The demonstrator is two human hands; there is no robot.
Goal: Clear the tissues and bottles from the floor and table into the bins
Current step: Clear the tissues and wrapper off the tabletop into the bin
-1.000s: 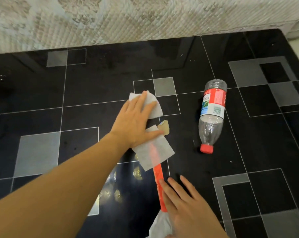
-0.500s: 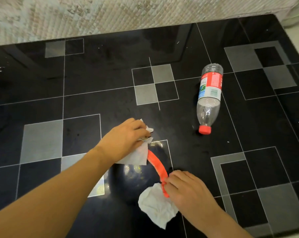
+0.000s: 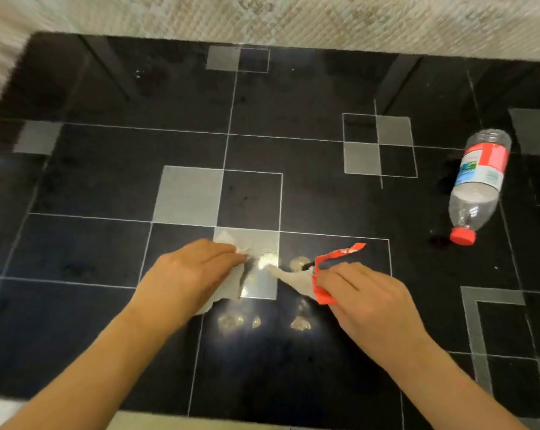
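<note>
- On the black desk (image 3: 76, 181), near its front edge, the left hand (image 3: 194, 274) has bunched the white tissues (image 3: 231, 283) it earlier pressed flat.
- Right hand (image 3: 362, 296) now grips a second tissue (image 3: 293, 279) and a red wrapper (image 3: 324, 274).
- Bottle (image 3: 476, 184) lies untouched, far right.

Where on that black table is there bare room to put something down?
The far half of the table, toward the patterned cloth, is bare, as is the stretch between the left hand and the bottle. The near middle is crowded: both hands, tissues and a red wrapper.
</note>
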